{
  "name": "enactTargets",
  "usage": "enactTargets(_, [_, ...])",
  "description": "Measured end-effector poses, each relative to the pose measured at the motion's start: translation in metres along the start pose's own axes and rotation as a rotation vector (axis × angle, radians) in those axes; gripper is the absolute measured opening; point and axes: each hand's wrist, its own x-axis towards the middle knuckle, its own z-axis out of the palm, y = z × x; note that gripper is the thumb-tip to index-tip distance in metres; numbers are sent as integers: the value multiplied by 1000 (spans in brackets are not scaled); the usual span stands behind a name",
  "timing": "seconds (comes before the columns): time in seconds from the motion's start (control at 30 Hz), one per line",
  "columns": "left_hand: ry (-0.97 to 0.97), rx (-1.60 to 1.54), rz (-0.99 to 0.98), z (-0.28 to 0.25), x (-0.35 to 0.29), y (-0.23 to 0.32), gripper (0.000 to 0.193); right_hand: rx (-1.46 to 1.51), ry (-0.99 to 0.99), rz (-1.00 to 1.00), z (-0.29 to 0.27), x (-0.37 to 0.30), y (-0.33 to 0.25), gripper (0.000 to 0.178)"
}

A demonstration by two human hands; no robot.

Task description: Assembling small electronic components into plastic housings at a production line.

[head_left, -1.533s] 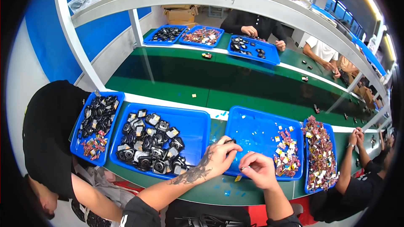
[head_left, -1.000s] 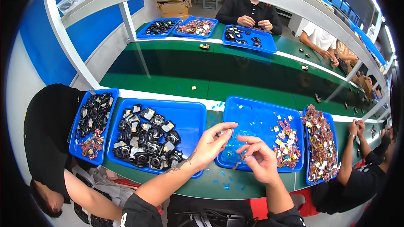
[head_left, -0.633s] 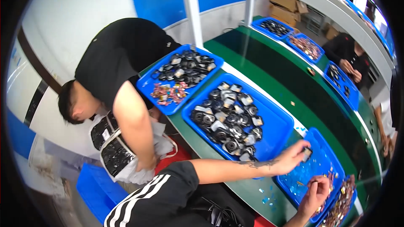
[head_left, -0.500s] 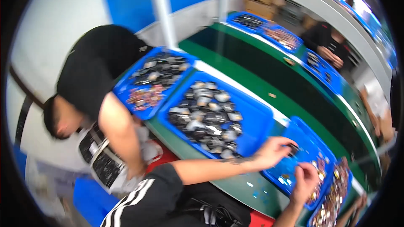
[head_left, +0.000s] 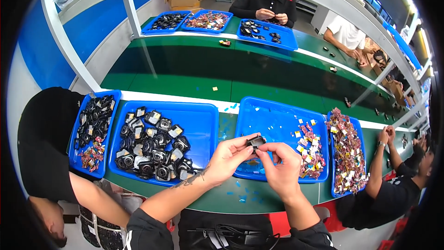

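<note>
Pinched in the fingers of my left hand [head_left: 225, 160] is a small black smartwatch case [head_left: 255, 142], its hollow side facing up. The thumb and forefinger of my right hand [head_left: 283, 169] close on the near right edge of the same case. Both hands hover over the front of a blue tray [head_left: 245, 111] that holds small reddish-brown parts with yellow and white patches [head_left: 309, 150] along its right side, plus blue film scraps. To the left, a second blue tray [head_left: 199, 115] carries many black smartwatch cases [head_left: 159, 143], several showing round backs.
A narrow tray [head_left: 95, 129] of black cases stands far left, beside a bending person [head_left: 44, 143]. At right, another tray [head_left: 347, 153] is heaped with reddish parts. A green conveyor [head_left: 185, 65] runs behind, with people working across it. White frame bars [head_left: 69, 41] arch overhead.
My view has swung round and levelled. My right hand, earlier apart from the dark piece in my left, now meets it at the case. The person at left remains bent over.
</note>
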Motion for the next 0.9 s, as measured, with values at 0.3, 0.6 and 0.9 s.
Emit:
enactTargets(0.3, [-86,64,31,2,-2,-1,42,19,-39,-46,-1,6,3,9])
enactTargets(0.6, [-111,140,14,2,-3,-1,42,-53,-63,-50,-6,8,1,8])
enactTargets(0.9, [-142,284,19,0,-6,6,40,139,-35,87,-7,10,5,29])
